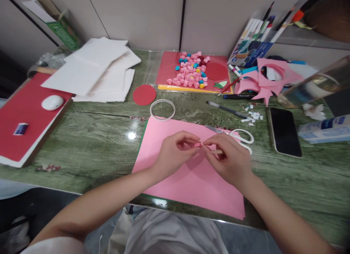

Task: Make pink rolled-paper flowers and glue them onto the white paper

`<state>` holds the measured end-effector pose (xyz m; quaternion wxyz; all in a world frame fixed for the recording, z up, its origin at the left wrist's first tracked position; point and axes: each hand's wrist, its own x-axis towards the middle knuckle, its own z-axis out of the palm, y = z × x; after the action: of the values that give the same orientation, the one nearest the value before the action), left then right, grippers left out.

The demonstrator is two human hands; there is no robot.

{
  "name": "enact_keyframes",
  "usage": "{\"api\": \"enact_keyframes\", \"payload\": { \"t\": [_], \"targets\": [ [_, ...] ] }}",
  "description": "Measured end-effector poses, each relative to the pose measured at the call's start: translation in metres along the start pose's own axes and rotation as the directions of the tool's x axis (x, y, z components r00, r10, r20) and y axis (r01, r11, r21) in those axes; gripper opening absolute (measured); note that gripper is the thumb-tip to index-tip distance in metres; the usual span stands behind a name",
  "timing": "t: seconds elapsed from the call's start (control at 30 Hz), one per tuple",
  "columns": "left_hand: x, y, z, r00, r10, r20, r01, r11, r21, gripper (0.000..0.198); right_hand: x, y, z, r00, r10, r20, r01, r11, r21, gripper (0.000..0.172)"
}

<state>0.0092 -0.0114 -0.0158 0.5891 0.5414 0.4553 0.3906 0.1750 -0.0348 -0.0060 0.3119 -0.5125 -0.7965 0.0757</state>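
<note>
Above a stack of pink paper sheets [188, 184], my two hands meet at the fingertips. My left hand [173, 151] pinches a small rolled coil of pink paper [197, 145] between thumb and fingers. Against the coil's right side, the thumb and finger of my right hand [232, 157] are closed. A short pale stick [217, 151] lies in the right hand's grip; its tip is hidden by the fingers. White-handled scissors [247, 135] rest partly behind the right hand, on the edge of the pink sheets.
A tape roll [162, 110] and red paper circle [144, 95] lie beyond the sheets. Behind them, many small rolled paper flowers [191, 73] sit on a red sheet. A pen [226, 110], phone [286, 131] and pink offcuts [269, 80] are at right; white papers [93, 66] at left.
</note>
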Motion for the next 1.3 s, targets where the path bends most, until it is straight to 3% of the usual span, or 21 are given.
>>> {"api": "enact_keyframes", "payload": {
  "t": [0.17,0.33,0.9,1.07,1.3],
  "targets": [
    [-0.003,0.001,0.000,1.000,0.017,-0.003,-0.017,0.999,0.043,0.019,-0.004,0.002,0.002,0.990,-0.140,0.002,0.139,0.981,-0.136,0.013],
    [-0.004,0.003,0.000,0.998,0.063,-0.004,-0.062,0.991,0.122,0.017,-0.003,0.000,0.002,0.980,-0.198,0.009,0.193,0.947,-0.255,0.010],
    [-0.006,0.008,-0.001,0.990,0.141,0.026,-0.143,0.955,0.258,0.014,-0.003,0.002,0.005,0.985,-0.170,0.008,0.167,0.956,-0.241,0.008],
    [-0.004,0.003,0.000,0.996,0.088,0.007,-0.088,0.987,0.133,0.018,-0.004,0.000,0.004,0.995,-0.101,-0.006,0.099,0.985,-0.145,0.009],
    [-0.001,-0.002,0.001,1.000,0.014,-0.012,-0.015,0.998,-0.055,0.023,-0.002,-0.003,0.003,0.999,0.013,-0.052,-0.010,0.999,0.042,0.025]
  ]
}}
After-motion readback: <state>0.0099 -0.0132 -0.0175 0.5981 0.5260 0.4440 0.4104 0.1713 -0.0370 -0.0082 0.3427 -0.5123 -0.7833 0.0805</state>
